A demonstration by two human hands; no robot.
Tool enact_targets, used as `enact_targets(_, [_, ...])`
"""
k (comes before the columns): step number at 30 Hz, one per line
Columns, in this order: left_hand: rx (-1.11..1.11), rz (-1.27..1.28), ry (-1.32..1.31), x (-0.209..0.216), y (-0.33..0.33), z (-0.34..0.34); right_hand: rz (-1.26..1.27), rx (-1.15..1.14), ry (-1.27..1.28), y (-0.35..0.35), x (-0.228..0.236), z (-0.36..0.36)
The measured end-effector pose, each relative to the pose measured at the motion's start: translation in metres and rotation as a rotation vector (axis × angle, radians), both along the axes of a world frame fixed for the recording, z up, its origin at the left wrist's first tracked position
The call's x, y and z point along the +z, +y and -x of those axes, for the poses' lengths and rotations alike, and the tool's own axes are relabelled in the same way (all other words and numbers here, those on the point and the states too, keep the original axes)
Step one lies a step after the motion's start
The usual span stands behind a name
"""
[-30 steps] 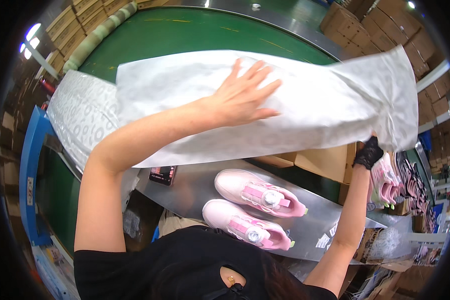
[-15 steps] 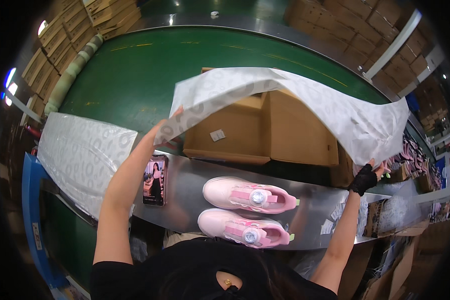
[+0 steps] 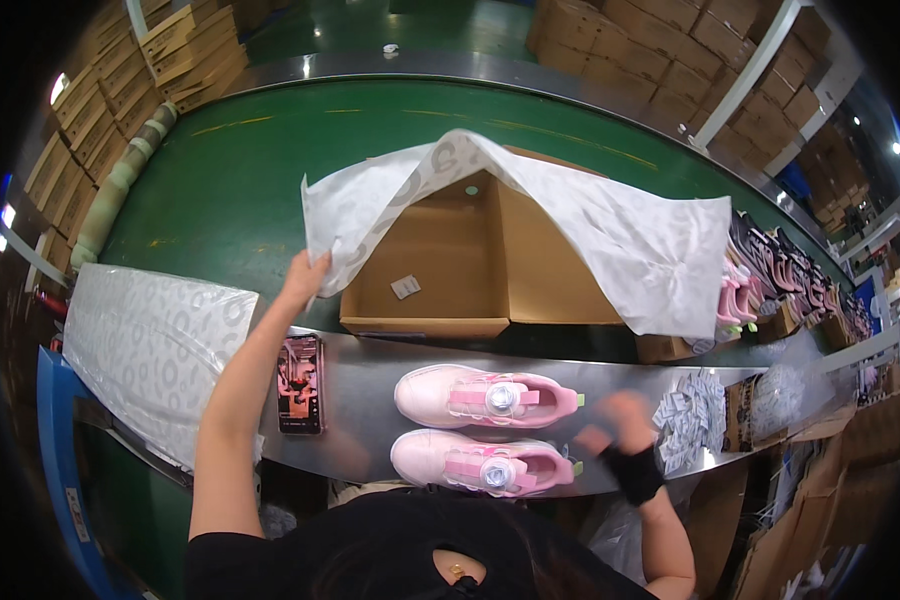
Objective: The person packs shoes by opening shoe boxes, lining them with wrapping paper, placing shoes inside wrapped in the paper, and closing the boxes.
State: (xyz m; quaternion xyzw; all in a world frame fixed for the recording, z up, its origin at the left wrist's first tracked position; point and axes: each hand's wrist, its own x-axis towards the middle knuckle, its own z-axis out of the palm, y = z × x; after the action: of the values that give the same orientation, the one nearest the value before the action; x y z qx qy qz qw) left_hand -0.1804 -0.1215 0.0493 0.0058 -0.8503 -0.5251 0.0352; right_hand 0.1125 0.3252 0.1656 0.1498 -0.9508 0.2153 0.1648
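My left hand (image 3: 308,275) pinches the left edge of a white patterned tissue paper sheet (image 3: 660,240). The sheet arches over an open cardboard shoebox (image 3: 430,260), its right part draped across the lid. Inside the box lies a small white packet (image 3: 405,287). Two pink sneakers with round dial fasteners, an upper shoe (image 3: 450,393) and a lower shoe (image 3: 435,455), lie side by side on the metal ledge, toes to the left. My right hand (image 3: 622,425), in a black wrist covering, is just right of the shoes' heels, apart from the paper; motion smears its fingers.
Left of the shoes lies a phone (image 3: 301,385). A stack of patterned tissue paper (image 3: 160,340) is at the left, beside a blue frame (image 3: 65,450). Small white packets (image 3: 692,420) are heaped at the right. More shoes (image 3: 790,270) line the green conveyor belt (image 3: 260,180).
My right hand has let go of the tissue paper and moved left and down to the shoes' heels. The paper has sunk onto the box lid at the right. My left hand still holds its edge.
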Motion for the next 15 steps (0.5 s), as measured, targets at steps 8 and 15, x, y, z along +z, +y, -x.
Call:
enact_targets(8, [-0.017,0.49,0.08,0.025,0.076,-0.027,-0.398,0.406,-0.071,-0.066,-0.002,-0.015])
enact_targets(15, [0.175,0.818,0.24,0.075,-0.003,-0.038,0.736,0.137,-0.467,-0.069,0.132,0.078])
